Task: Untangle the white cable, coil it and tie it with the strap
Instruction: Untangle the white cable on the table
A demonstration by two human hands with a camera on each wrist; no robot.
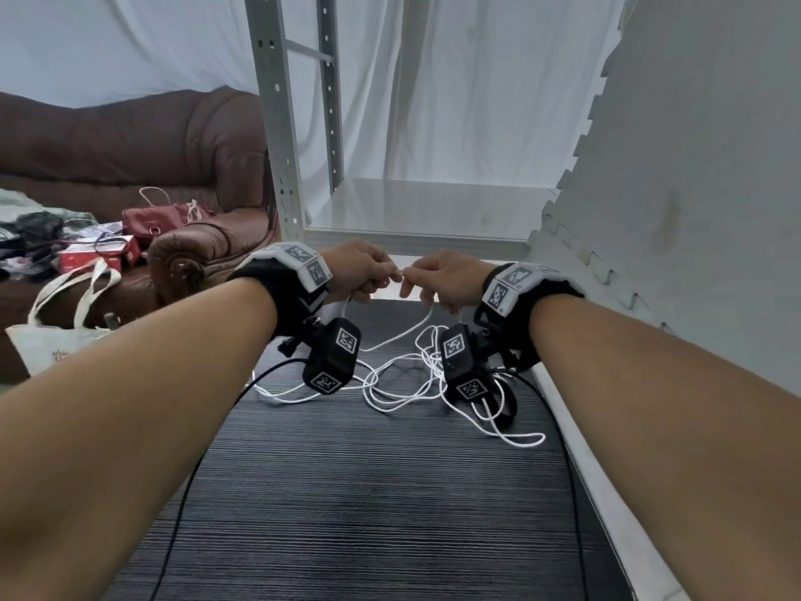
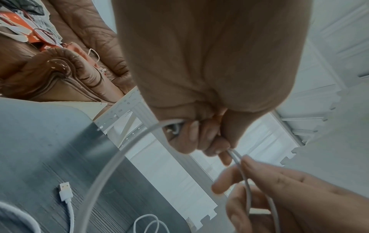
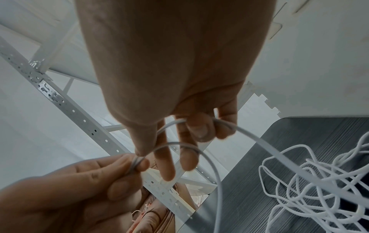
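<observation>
The white cable (image 1: pixel 403 394) lies in a loose tangle (image 3: pixel 311 181) on the dark striped table (image 1: pixel 346 492). Its USB plug (image 2: pixel 64 190) rests on the tabletop. Both hands are raised above the table's far edge and meet fingertip to fingertip. My left hand (image 1: pixel 383 275) has its fingers curled round a doubled stretch of cable (image 2: pixel 117 157). My right hand (image 1: pixel 418 279) has the cable running through its curled outer fingers, with its thumb (image 3: pixel 141 149) at the left hand's pinch. A black loop (image 1: pixel 507 405), maybe the strap, lies under the tangle's right side.
A metal shelf rack (image 1: pixel 277 123) with a white shelf board (image 1: pixel 416 210) stands just beyond the table. A grey foam panel (image 1: pixel 693 167) walls the right side. A brown sofa (image 1: pixel 130 145) with a red bag (image 1: pixel 151 221) and a tote bag (image 1: pixel 65 323) is at left.
</observation>
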